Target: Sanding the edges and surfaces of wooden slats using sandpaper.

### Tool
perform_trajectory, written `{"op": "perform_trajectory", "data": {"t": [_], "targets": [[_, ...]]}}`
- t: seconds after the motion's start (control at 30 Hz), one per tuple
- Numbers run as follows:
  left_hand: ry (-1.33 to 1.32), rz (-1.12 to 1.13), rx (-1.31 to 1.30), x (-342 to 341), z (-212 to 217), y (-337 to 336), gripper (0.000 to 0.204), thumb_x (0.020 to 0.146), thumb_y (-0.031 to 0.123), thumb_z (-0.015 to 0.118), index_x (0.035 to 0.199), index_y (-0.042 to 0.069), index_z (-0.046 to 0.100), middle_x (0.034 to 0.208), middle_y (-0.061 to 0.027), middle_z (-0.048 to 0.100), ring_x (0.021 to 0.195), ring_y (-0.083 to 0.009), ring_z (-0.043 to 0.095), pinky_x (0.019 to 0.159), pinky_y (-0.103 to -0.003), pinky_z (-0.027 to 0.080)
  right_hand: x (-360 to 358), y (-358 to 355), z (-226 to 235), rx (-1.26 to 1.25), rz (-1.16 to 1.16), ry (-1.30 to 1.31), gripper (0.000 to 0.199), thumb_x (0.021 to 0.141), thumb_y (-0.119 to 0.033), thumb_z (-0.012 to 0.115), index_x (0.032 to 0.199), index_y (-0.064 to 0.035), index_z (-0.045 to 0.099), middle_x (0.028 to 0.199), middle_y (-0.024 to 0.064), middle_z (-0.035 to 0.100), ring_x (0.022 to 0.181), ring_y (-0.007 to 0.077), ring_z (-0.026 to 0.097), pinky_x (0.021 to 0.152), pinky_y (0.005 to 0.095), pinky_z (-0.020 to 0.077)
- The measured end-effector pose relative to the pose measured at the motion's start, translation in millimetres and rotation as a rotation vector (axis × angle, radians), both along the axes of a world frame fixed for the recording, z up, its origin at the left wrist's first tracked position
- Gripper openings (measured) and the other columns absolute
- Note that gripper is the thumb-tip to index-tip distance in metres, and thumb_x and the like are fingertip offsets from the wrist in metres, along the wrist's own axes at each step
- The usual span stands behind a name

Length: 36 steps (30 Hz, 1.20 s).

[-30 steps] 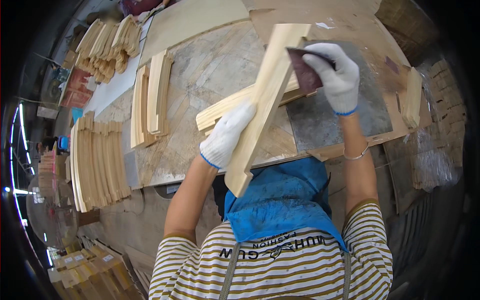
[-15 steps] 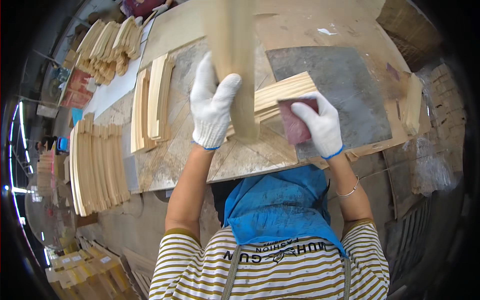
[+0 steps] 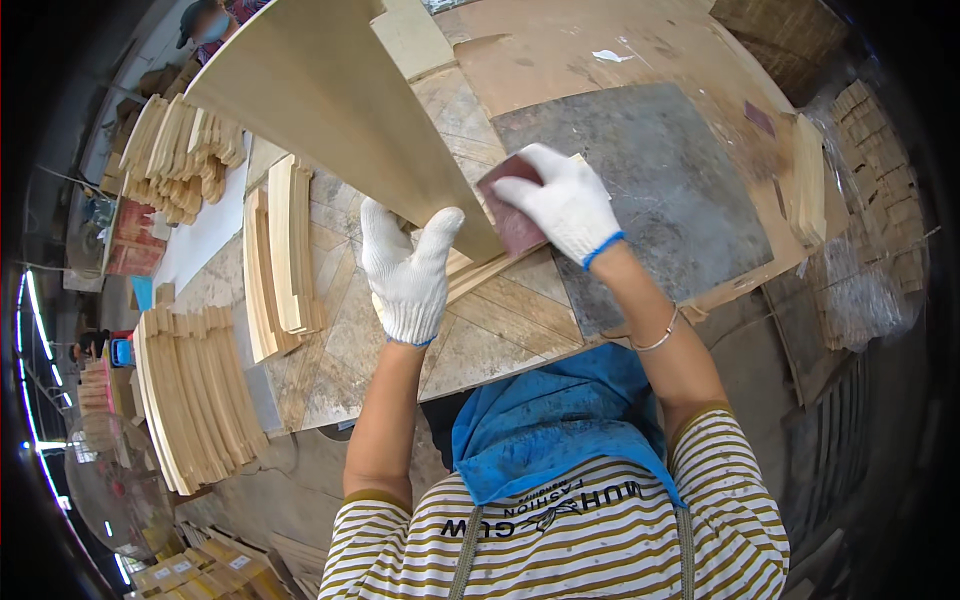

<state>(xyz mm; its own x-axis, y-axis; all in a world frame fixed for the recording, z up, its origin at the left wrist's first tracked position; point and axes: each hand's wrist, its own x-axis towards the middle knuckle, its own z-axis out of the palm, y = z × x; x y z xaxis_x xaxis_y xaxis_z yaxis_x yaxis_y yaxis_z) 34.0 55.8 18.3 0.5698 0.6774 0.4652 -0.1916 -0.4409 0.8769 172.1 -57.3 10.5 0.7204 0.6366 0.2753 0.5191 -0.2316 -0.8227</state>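
Wooden plank [image 3: 340,110] tilted over the surface [image 3: 510,335], left hand [image 3: 408,275] clasping near its lower end, right hand [image 3: 565,200] pinching sandpaper [image 3: 514,220] beside its edge; a slack left grip could let it twist!

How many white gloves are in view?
2: one on the left hand, holding the raised wooden piece; one on the right hand, holding the dark red sheet. Others may be hidden.
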Motion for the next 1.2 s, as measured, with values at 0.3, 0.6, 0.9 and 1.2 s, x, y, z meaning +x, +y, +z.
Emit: {"op": "perform_trajectory", "data": {"t": [0.3, 0.6, 0.9, 1.2], "targets": [[-0.020, 0.004, -0.035, 4, 10, 3, 0.042, 0.086, 0.012, 0.069, 0.120, -0.002, 0.048, 0.107, -0.0081, 0.054, 0.099, -0.0162, 0.053, 0.093, -0.033, 0.043, -31, -56, -26, 0.128, 0.079, 0.281, 0.027, 0.084, -0.019, 0.066, 0.104, -0.0020, 0.067, 0.092, 0.0159, 0.069, 0.086, 0.0186, 0.068, 0.079, 0.0310, 0.0519], [-0.437, -0.176, -0.451, 9, 12, 5, 0.048, 0.099, 0.021, 0.053, 0.138, 0.004, 0.032, 0.123, -0.0114, 0.049, 0.110, -0.0225, 0.051, 0.100, -0.041, 0.042, -58, -3, -12, 0.479, -0.061, 0.443, 0.023, 0.087, -0.020, 0.069, 0.097, -0.0002, 0.065, 0.092, 0.0103, 0.069, 0.083, 0.0150, 0.066, 0.074, 0.0288, 0.0515], [-0.639, -0.266, -1.022, 0, 9, 13, 0.044, 0.095, 0.038, 0.056, 0.129, 0.011, 0.049, 0.104, -0.0068, 0.059, 0.095, -0.0214, 0.056, 0.091, -0.040, 0.046, -76, -26, -51, 0.503, -0.193, 0.516, 0.018, 0.087, -0.012, 0.068, 0.099, 0.0012, 0.063, 0.091, 0.0097, 0.069, 0.087, 0.0111, 0.062, 0.080, 0.0275, 0.0497], [-0.619, -0.366, -0.886, 6, 12, 17, 0.048, 0.096, 0.044, 0.053, 0.134, 0.015, 0.049, 0.091, -0.0008, 0.054, 0.079, -0.0137, 0.051, 0.074, -0.032, 0.044, -52, -34, 33, 0.525, 0.068, 0.814, 0.027, 0.089, -0.023, 0.065, 0.102, 0.0016, 0.062, 0.092, 0.0057, 0.067, 0.080, 0.0112, 0.062, 0.073, 0.0272, 0.0501]]}}
